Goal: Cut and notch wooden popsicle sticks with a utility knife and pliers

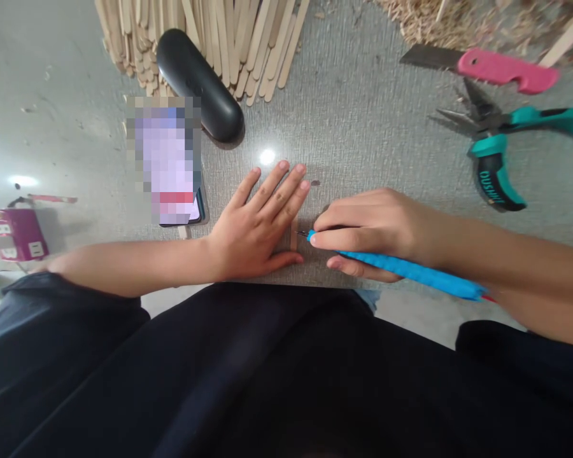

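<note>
Dark shirt nearest cam. L hand lies flat on table, fingers a bit spread; wood stick shows btwn its thumb & index. R hand pinches blue tool, metal tip right by stick, can't tell if touching.

A grey tabletop with a fine, woven-looking texture stretched from nine o'clock through twelve to three. A round glare shone on it just short of twelve o'clock; another bright reflection lay near nine. Pale floor showed below at four and eight o'clock.
</note>
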Action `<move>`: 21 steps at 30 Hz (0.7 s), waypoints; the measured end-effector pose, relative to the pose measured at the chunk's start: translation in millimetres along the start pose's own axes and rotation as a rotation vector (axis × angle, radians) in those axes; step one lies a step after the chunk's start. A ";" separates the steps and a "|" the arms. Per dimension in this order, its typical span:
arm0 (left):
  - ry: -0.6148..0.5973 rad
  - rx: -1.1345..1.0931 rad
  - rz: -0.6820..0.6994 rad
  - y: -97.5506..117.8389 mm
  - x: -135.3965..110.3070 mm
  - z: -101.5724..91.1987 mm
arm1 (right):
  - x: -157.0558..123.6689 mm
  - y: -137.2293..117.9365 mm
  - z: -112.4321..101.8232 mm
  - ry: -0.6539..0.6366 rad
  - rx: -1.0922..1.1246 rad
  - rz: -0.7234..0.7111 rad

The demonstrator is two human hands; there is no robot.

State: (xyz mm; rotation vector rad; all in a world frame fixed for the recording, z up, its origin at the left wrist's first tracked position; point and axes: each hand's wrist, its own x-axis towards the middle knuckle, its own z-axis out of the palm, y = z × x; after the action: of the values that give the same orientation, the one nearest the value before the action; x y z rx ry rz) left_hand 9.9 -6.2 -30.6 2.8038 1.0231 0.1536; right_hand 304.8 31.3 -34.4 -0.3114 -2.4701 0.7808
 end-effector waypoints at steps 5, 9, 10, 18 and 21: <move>-0.002 -0.045 -0.009 -1.3 0.3 1.0 | -0.8 0.6 -0.9 -0.032 0.039 -0.003; 0.010 -0.091 -0.018 -3.7 2.0 0.6 | -0.1 1.9 -2.7 -0.045 0.176 0.074; 0.013 -0.103 -0.026 -4.3 2.5 0.4 | 0.0 3.3 -2.5 -0.037 0.196 0.075; 0.008 -0.162 -0.053 -7.3 5.2 -1.3 | -1.6 14.7 0.4 -0.011 0.151 0.006; 0.006 -0.176 -0.058 -7.5 5.7 -2.6 | -1.9 13.8 -0.6 0.012 0.118 -0.012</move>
State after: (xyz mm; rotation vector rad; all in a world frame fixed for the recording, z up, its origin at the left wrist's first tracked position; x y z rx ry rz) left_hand 9.1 3.4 -29.1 2.6151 1.0364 0.2332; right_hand 307.5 42.1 -42.9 -0.2568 -2.4008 0.9121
